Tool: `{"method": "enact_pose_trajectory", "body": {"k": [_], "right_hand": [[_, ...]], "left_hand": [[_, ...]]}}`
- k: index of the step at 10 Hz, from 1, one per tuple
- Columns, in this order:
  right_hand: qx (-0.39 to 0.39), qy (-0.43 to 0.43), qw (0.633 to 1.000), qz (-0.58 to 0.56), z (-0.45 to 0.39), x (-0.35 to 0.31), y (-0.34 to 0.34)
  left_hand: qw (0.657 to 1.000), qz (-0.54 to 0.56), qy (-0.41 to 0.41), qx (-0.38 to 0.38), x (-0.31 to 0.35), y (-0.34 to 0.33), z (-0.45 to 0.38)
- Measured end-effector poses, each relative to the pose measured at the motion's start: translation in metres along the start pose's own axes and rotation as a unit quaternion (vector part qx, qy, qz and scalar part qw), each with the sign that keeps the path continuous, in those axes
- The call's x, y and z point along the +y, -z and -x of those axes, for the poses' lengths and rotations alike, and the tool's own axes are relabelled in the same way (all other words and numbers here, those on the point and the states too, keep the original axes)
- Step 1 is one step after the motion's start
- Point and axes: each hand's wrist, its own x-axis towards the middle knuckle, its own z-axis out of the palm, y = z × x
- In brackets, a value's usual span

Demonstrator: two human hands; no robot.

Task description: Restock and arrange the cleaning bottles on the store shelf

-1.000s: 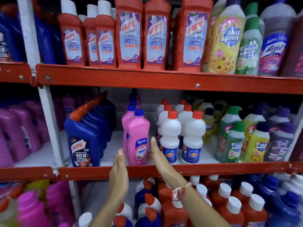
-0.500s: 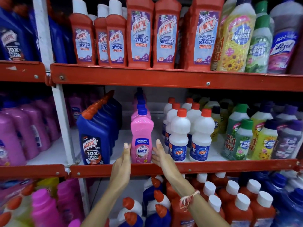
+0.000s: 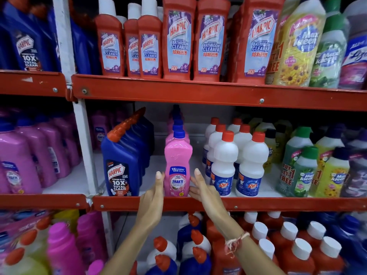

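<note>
Nearest: two bare forearms reaching up to the middle shelf [image 3: 228,203], a frayed thread band on the right wrist. Left hand [image 3: 152,199] and right hand [image 3: 204,192] flanking the front pink Shakti bottle [image 3: 177,167] low on its label, fingers [image 3: 158,178] straight and pressed together, flat like paddles rather than curled; left fingertips touching the bottle's side, right ones just beside or barely touching, hard to tell which. Bottle upright at the shelf's front lip, between the blue Harpic toilet cleaner bottle [image 3: 121,165] and the white Rin bottles [image 3: 236,161]. Probably full, so fairly heavy for its slim build; smooth plastic wall, stiff but slightly yielding, glossy label likely slippery. Narrow base and tall neck suggest easy tipping, so best squeezed at the waist or lower body, not by the blue cap. Counted: one pink bottle in front with about three more blue caps lined behind it; blue Harpic in a single file, roughly six orange caps; Rin in about seven, in two files. Farthest, on the upper shelf, six red Harpic Bathroom Cleaner bottles [image 3: 179,42] along the front.
</note>
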Motion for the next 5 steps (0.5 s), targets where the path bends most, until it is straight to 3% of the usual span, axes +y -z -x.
{"method": "enact_pose_trajectory", "body": {"k": [3,4,5], "right_hand": [[-0.017,0.015,1.0,0.019,0.0,0.0,0.003],[-0.033,0.039,0.998,0.04,0.001,0.003,0.012],[0.007,0.085,0.995,0.052,0.003,0.001,0.027]], "left_hand": [[0.999,-0.038,-0.006,0.006,-0.001,0.005,-0.002],[0.995,-0.092,-0.045,0.022,-0.001,0.007,-0.004],[0.972,-0.157,-0.137,0.11,0.006,0.007,-0.004]]}}
